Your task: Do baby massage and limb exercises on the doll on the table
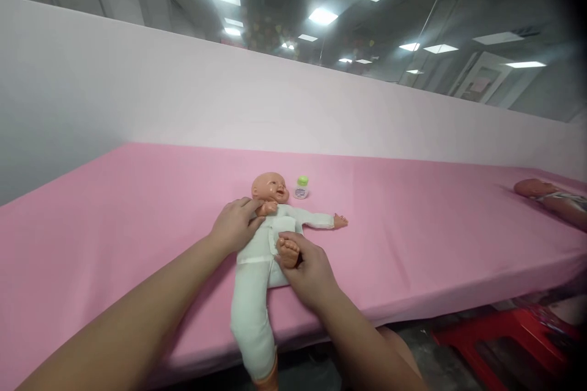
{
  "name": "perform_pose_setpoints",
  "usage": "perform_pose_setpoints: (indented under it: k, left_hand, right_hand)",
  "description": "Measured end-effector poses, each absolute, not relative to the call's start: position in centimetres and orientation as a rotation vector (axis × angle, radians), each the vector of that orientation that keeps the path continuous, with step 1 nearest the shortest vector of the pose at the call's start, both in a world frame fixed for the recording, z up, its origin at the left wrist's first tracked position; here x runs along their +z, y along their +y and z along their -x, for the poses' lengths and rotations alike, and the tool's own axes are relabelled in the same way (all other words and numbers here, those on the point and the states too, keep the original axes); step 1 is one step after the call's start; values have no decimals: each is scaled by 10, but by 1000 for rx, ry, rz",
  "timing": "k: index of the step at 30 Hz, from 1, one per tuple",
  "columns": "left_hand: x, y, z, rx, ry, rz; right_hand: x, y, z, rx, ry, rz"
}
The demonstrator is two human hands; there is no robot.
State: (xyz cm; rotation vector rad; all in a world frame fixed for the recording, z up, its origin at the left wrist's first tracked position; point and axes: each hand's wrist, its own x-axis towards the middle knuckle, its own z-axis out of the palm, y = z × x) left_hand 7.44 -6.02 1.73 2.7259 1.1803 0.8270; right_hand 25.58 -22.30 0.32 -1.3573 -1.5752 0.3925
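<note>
A baby doll [257,256] with a soft white cloth body lies on its back on the pink-covered table [413,214]. My left hand [235,224] is closed round the doll's arm, close to its small plastic hand near the chin. Lower down, my right hand [312,269] wraps round one of the doll's feet, its toes showing, with that leg folded up over the belly. The doll's other leg hangs over the table's front edge, and its other arm stretches out to the right. Beside the doll's head stands a small clear bottle [301,188] with a green cap.
A second doll [557,195] lies at the far right of the table. Below the front edge on the right is a red plastic stool [504,336]. A white low wall [275,104] runs behind the table, with glass above it.
</note>
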Motion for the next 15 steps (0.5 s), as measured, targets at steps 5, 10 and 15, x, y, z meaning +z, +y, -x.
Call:
perform_pose_setpoints:
  k: [5,10,15]
  left_hand:
    - [16,-55,-72,831,1205,-2682]
    - [17,-47,-67,873,1295,-2541]
    - [19,-24,-50,1004,1487,-2237]
  right_hand:
    - [-2,-219,-253,379,-1553,1375]
    - [-7,-220,-256,385,-1429,1372]
    - [-10,-226,-260,372,-1306,1290]
